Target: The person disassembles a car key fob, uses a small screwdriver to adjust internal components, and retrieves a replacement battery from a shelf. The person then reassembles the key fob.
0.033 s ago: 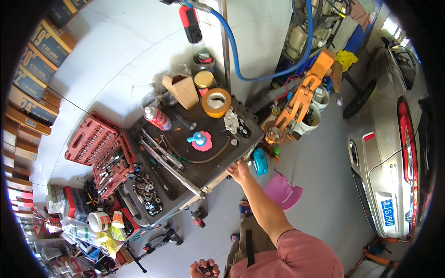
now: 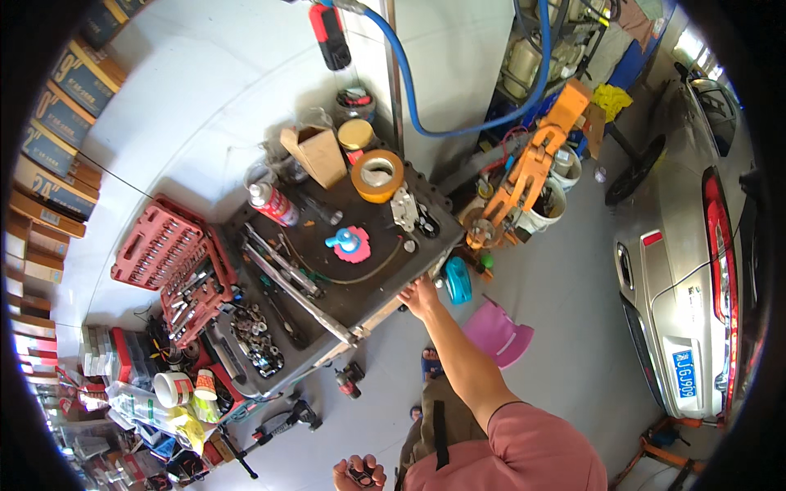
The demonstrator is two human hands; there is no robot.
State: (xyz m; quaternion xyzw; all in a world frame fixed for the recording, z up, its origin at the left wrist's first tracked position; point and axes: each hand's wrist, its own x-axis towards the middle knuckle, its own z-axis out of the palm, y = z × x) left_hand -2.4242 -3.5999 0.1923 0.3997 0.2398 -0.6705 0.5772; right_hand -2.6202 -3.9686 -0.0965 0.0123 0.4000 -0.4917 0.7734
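At the front edge of the dark workbench [image 2: 368,288], my right hand [image 2: 420,296] grips the rim with its fingers bent, and the fingertips are partly hidden. My left hand [image 2: 358,475] is low at the bottom of the view, palm up, its fingers curled round a small dark metal part [image 2: 360,472] with ring-like shapes. Nearest the right hand on the bench top lie a thin bent cable [image 2: 372,277] and a blue nozzle piece on a pink disc [image 2: 352,245]. Long metal bars [image 2: 282,282] lie further left.
A red socket set case [image 2: 160,245] and a tray of loose sockets [image 2: 255,344] are at the left. Tape [image 2: 378,175], a spray can [image 2: 273,204] and a box [image 2: 315,155] stand behind. On the floor are a drill [image 2: 350,380] and a pink stool [image 2: 498,331]; right, a car [image 2: 679,278].
The view has shifted very slightly, so the bench things sit a little further left. Both hands keep the same pose and hold.
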